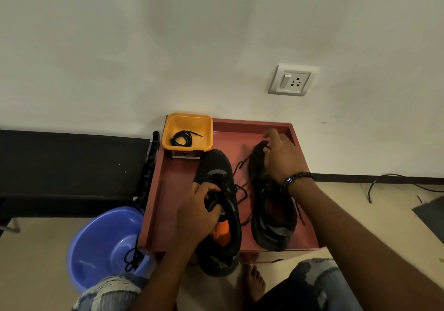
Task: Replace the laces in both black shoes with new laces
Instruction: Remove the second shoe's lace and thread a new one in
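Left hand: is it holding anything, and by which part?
Yes. The left hand grips the left shoe by its tongue, fingers curled round it.

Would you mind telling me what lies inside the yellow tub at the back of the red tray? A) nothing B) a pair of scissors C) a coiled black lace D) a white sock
C: a coiled black lace lies on the floor of the yellow tub, which sits in the far left corner of the red tray.
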Demonstrator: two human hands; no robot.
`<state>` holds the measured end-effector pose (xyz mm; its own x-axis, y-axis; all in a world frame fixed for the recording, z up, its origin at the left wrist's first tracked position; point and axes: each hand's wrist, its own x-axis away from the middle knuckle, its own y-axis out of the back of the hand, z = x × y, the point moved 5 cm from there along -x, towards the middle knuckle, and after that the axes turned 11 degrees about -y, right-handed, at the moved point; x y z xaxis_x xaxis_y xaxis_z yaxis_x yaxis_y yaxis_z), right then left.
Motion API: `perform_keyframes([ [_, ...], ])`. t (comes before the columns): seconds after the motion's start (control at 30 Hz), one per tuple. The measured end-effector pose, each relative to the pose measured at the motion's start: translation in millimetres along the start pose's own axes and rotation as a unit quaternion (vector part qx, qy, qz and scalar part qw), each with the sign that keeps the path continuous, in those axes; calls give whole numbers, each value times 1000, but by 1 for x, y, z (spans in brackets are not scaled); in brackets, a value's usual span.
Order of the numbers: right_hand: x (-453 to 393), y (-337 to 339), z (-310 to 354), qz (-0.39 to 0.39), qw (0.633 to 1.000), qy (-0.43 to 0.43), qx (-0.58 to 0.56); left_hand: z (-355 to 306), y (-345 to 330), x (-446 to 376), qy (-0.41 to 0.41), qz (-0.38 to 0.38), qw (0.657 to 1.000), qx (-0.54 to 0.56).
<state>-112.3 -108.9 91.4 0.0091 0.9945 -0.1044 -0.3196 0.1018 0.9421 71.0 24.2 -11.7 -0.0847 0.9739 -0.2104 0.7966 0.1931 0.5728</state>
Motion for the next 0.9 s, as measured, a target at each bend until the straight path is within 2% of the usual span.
perform_keyframes([
  [0.1, 13, -17, 1, 129, 991, 6, -34, 0, -2, 0, -5, -5, 1000, 15],
  [0.2, 44, -30, 23, 205, 972, 70, -91, 1, -1, 0, -3, -24, 999, 35],
  [0.27, 67, -44, 40, 284, 947, 122, -87, 2, -1, 0, -3, -35, 998, 44],
  [0.3, 74, -48, 45, 300, 941, 137, -72, 3, 0, 1, -3, -39, 998, 47],
  [0.53, 74, -46, 27, 298, 945, 54, -126, 4, 2, 2, 4, -50, 997, 54],
  [0.67, 73, -32, 13, 248, 959, 59, -123, 2, 5, 1, 5, -43, 999, 29],
  [0.8, 79, -34, 14, 299, 944, 89, -109, 1, 4, 1, 8, -40, 999, 33],
  [0.9, 73, -40, 29, 266, 953, 107, -94, 0, 5, 1, 19, -35, 998, 48],
])
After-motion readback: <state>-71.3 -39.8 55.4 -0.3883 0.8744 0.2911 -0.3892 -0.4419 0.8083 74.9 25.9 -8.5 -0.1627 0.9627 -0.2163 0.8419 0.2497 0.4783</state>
